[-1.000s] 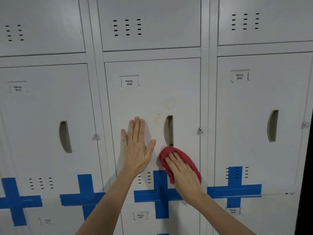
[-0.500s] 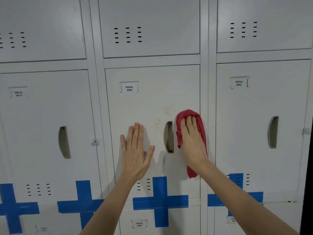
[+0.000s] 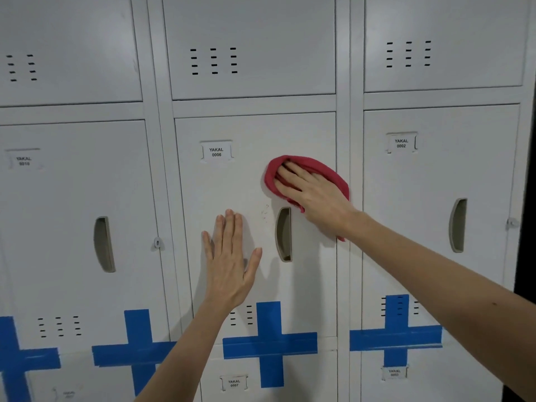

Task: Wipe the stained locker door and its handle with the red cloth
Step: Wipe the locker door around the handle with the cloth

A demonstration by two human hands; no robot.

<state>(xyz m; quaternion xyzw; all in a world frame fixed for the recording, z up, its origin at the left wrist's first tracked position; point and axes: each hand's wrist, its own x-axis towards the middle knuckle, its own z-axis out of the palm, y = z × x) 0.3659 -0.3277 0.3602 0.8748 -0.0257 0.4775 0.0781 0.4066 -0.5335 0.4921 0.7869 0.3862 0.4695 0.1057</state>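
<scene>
I'm seeing the right hand (image 3: pixel 314 195) pressing the cloth (image 3: pixel 307 164) under straight fingers (image 3: pixel 293 173), above the handle (image 3: pixel 283 234). The left hand (image 3: pixel 232 265) is resting flat.

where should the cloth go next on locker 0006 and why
Probably slide the right hand and the red cloth down and to the left, over the dark specks just left of the handle, then into the handle itself. The cloth sits above and right of the handle, so neither is under it. The left hand lies flat on the door, clear of that path.
</scene>
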